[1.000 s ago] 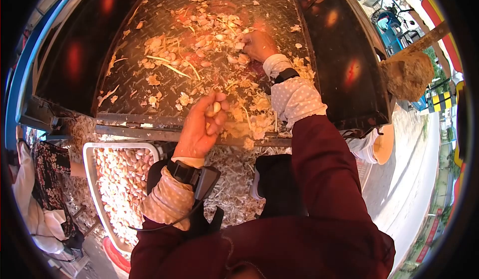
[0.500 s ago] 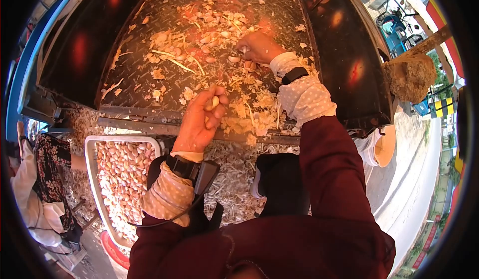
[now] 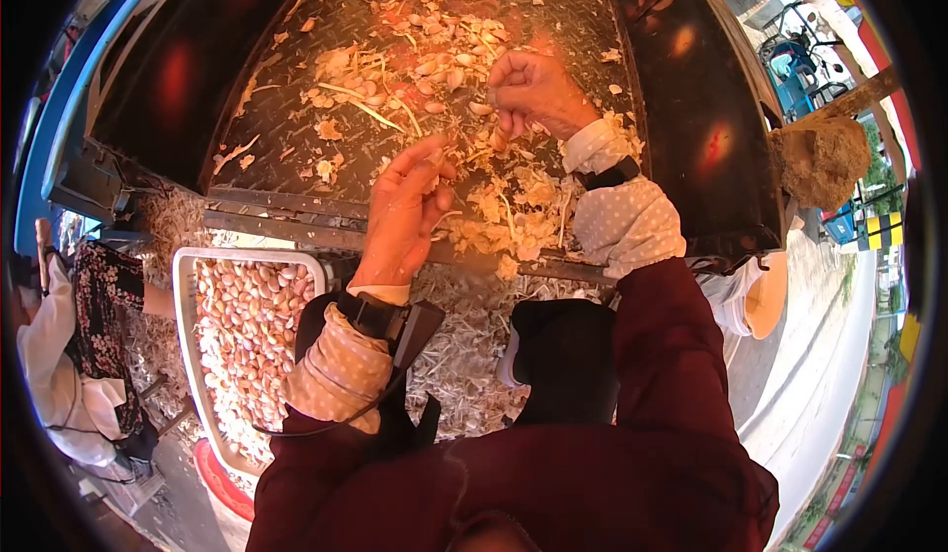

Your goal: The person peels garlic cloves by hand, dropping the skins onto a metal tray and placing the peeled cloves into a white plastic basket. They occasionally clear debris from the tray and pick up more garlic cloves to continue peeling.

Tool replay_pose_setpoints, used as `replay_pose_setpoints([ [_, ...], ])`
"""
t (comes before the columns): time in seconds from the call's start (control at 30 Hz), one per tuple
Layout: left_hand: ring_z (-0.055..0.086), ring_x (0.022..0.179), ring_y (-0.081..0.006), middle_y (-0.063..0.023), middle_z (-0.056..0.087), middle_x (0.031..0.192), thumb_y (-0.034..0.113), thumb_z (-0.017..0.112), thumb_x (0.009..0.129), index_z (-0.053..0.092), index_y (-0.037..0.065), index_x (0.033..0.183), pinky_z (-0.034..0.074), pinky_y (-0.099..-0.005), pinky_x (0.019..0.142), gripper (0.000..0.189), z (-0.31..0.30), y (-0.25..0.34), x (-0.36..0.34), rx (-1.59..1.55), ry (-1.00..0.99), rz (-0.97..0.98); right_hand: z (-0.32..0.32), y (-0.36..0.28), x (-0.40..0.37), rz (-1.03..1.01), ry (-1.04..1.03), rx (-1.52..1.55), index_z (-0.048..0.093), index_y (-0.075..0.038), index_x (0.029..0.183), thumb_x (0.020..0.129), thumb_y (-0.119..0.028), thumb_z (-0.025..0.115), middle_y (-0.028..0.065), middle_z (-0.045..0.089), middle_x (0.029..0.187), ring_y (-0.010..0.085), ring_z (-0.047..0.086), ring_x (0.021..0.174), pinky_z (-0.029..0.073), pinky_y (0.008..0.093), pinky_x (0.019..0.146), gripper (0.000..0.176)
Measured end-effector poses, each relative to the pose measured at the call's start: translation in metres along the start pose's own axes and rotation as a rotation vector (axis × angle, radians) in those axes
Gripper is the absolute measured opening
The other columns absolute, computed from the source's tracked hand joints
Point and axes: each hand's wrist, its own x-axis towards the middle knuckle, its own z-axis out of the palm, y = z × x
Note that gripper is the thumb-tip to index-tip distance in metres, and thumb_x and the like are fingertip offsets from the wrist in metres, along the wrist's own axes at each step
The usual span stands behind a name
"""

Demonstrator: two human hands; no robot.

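Note:
My left hand (image 3: 397,218) is raised over the near edge of the metal bed (image 3: 296,172), its fingers curled round a garlic clove that is mostly hidden. My right hand (image 3: 541,96) hovers further back and to the right, thumb and fingertips closed together. What sits between them, if anything, I cannot make out. Just left of the right fingertips lies a loose garlic clove (image 3: 481,110). A spread of garlic cloves and papery skins (image 3: 434,66) covers the middle of the bed. More peeled skins (image 3: 523,211) are heaped near the front edge, below the right hand.
A white crate (image 3: 184,305) full of garlic cloves stands below on the left, beside a red basin (image 3: 222,483). Husks (image 3: 459,354) litter the ground. Dark side panels (image 3: 691,108) flank the bed. Another person's sleeve (image 3: 49,345) shows at far left; a white bucket (image 3: 733,295) stands right.
The right hand has lifted slightly from the cloves and its fingers have drawn together. My left hand has turned, hiding more of its clove. The view has shifted a little.

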Motion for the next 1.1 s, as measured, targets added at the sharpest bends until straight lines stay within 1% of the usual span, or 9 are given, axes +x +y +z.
replay_pose_setpoints([
  [0.1,0.052,0.062,-0.0066,-0.0064,0.062,0.085,0.012,0.056,0.095,0.054,-0.002,0.126,0.029,-0.0142,0.038,0.034,0.000,-0.004,0.007,0.006,0.074,0.007,0.031,0.015,0.003,0.021,0.014,-0.396,0.059,0.003,0.094,0.082,-0.001,0.063,0.0071,0.064,0.069,0.0097,0.057,0.045,0.043,0.0225,0.038,0.013],
  [0.23,0.051,0.060,-0.0071,-0.0060,0.060,0.083,0.012,0.055,0.095,0.055,-0.003,0.122,0.028,-0.0157,0.036,0.031,-0.014,-0.005,0.010,-0.065,0.057,-0.046,0.015,0.011,0.007,-0.115,0.356,-0.063,0.061,0.004,0.091,0.084,0.000,0.059,0.0057,0.063,0.065,0.0096,0.059,0.049,0.042,0.0218,0.037,0.008],
  [0.4,0.049,0.060,-0.0075,-0.0058,0.058,0.084,0.012,0.053,0.095,0.056,-0.003,0.117,0.028,-0.0162,0.036,0.026,-0.009,0.001,0.005,-0.106,0.072,-0.101,0.018,0.003,0.028,-0.108,0.332,-0.343,0.066,0.001,0.101,0.086,-0.005,0.061,0.0099,0.066,0.071,0.0104,0.058,0.047,0.044,0.0268,0.041,0.017],
  [0.5,0.049,0.060,-0.0075,-0.0059,0.057,0.086,0.012,0.053,0.096,0.056,-0.003,0.116,0.028,-0.0161,0.037,0.025,-0.009,0.003,0.004,-0.113,0.082,-0.120,0.032,0.005,0.054,-0.186,0.261,-0.624,0.068,-0.002,0.103,0.085,-0.013,0.065,0.0154,0.068,0.079,0.0199,0.065,0.058,0.050,0.0353,0.056,0.021],
  [0.6,0.049,0.060,-0.0076,-0.0059,0.057,0.086,0.012,0.052,0.096,0.056,-0.003,0.116,0.028,-0.0161,0.037,0.025,-0.011,0.007,0.002,-0.110,0.095,-0.115,0.040,0.022,0.086,-0.224,0.154,-0.921,0.070,-0.003,0.097,0.078,-0.023,0.072,0.0190,0.067,0.082,0.0341,0.064,0.090,0.049,0.0440,0.080,0.028],
  [0.77,0.049,0.060,-0.0077,-0.0057,0.058,0.085,0.013,0.052,0.096,0.056,-0.003,0.115,0.028,-0.0161,0.037,0.025,-0.015,0.009,0.001,-0.127,0.081,-0.097,0.041,0.025,0.107,-0.167,0.057,-1.160,0.070,-0.002,0.090,0.076,-0.019,0.072,0.0198,0.067,0.088,0.0373,0.065,0.084,0.051,0.0443,0.078,0.022],
  [0.87,0.051,0.057,-0.0079,-0.0048,0.060,0.080,0.011,0.051,0.095,0.059,-0.002,0.112,0.029,-0.0164,0.038,0.022,-0.015,0.010,0.002,-0.140,0.078,-0.073,0.042,0.009,0.089,-0.050,-0.031,-1.095,0.067,0.002,0.095,0.081,-0.015,0.069,0.0182,0.068,0.092,0.0322,0.068,0.079,0.055,0.0379,0.073,0.022],
  [0.93,0.050,0.060,-0.0078,-0.0052,0.059,0.085,0.014,0.053,0.096,0.056,-0.004,0.118,0.029,-0.0156,0.037,0.029,-0.018,0.009,0.003,-0.106,0.084,-0.011,0.036,0.011,0.075,0.050,-0.120,-0.200,0.064,0.004,0.105,0.088,-0.013,0.064,0.0145,0.068,0.092,0.0230,0.070,0.079,0.058,0.0293,0.068,0.024],
  [1.1,0.051,0.058,-0.0067,-0.0047,0.061,0.084,0.014,0.055,0.096,0.056,-0.002,0.121,0.029,-0.0153,0.039,0.030,-0.007,0.016,0.002,-0.065,0.084,0.125,0.067,-0.024,0.004,-0.035,-0.219,0.046,0.060,0.005,0.115,0.094,-0.015,0.059,0.0114,0.068,0.093,0.0167,0.069,0.081,0.058,0.0241,0.068,0.029],
])
